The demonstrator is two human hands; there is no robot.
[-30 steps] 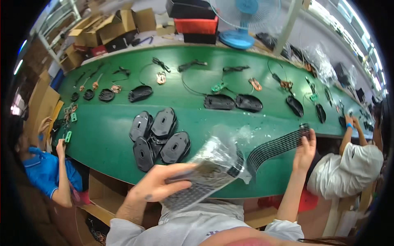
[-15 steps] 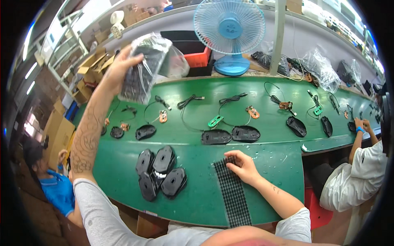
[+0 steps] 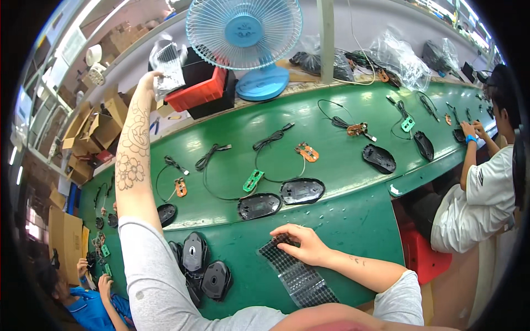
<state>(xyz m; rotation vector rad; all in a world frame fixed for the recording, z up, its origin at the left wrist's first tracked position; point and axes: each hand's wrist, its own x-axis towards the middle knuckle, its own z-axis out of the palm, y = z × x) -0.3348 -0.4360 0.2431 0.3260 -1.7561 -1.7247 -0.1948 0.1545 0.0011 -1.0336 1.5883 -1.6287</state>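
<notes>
My left hand (image 3: 149, 80), stretched far out at the back left, grips a clear plastic bag (image 3: 169, 67) with dark contents. The bag hangs beside a red bin (image 3: 199, 91); most of the fingers are hidden behind it. On the green table, my right hand (image 3: 301, 244) pinches the far end of a clear sheet (image 3: 301, 278) covered with rows of small black dots. Left of that sheet sit several black computer mouse shells (image 3: 216, 280) in a cluster, partly hidden by my left sleeve.
Beyond the table runs a green belt (image 3: 342, 149) carrying black mouse bases (image 3: 259, 206), small circuit boards (image 3: 254, 180) and coiled cables (image 3: 212, 155). A blue fan (image 3: 262, 83) stands behind it. Co-workers sit at the right (image 3: 475, 204) and lower left (image 3: 91, 306).
My left hand has carried the bag farther back, from over the belt to beside the red bin. My right hand stays on the dotted sheet. The view has shifted.
</notes>
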